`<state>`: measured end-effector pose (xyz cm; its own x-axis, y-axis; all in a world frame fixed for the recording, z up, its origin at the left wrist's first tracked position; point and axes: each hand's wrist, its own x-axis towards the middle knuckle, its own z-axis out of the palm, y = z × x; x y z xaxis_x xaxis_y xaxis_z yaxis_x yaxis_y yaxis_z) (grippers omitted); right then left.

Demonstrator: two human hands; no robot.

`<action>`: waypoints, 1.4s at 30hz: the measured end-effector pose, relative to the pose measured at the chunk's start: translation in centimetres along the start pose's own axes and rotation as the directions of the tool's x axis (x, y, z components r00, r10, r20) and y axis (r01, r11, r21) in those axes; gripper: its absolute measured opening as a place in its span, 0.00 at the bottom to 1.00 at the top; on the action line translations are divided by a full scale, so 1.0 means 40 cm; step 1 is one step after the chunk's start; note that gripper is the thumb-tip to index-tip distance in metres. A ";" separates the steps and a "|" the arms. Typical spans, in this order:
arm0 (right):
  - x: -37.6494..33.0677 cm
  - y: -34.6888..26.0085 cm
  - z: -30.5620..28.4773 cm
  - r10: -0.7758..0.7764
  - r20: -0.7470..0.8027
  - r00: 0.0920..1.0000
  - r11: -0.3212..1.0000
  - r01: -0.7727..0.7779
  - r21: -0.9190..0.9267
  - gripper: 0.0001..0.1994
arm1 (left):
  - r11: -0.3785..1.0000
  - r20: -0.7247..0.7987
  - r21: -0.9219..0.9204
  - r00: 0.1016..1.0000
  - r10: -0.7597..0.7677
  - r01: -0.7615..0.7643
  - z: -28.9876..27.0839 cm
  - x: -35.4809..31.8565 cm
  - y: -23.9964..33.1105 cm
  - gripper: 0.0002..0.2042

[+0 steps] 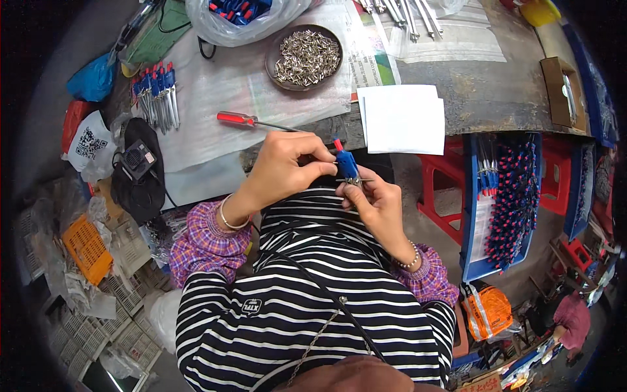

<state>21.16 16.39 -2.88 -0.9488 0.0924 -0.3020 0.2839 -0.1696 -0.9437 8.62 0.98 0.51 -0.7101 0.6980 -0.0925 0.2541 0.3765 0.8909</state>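
My right hand grips a small blue plastic handle piece with a red tip, held upright above my lap. Thin metal parts cross its lower end between my fingers. My left hand is pinched close against the blue piece's left side. A thin metal bit seems to poke out of that pinch, too small to name. Just beyond my left hand, a screwdriver with a red handle lies on the table's paper cover. Farther off, a round dark bowl holds many small metal pins.
White sheets overhang the table edge on my right. Finished-looking blue pieces with metal shafts lie at left. A clear bag holds blue-red parts. A blue crate beside a red stool holds similar pieces. A person sits far right.
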 end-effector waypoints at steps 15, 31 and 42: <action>-0.075 0.014 0.026 -0.190 -0.042 0.981 0.955 0.175 -0.238 0.15 | 0.982 -0.086 0.153 0.988 0.128 -0.114 0.036 -0.073 0.044 0.05; -0.074 0.001 0.031 -0.057 0.015 0.998 0.994 0.058 -0.096 0.15 | 0.988 -0.044 0.143 0.997 0.067 -0.060 0.028 -0.075 0.025 0.07; -0.032 0.002 0.005 0.141 0.074 0.987 0.977 -0.151 0.152 0.13 | 0.993 -0.011 0.049 0.994 0.108 -0.107 0.013 -0.033 -0.015 0.03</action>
<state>22.36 16.08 -2.53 -0.9070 -0.0056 -0.4211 0.3994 -0.3285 -0.8559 9.75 0.18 -0.12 -0.6857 0.7278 0.0087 0.3607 0.3294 0.8726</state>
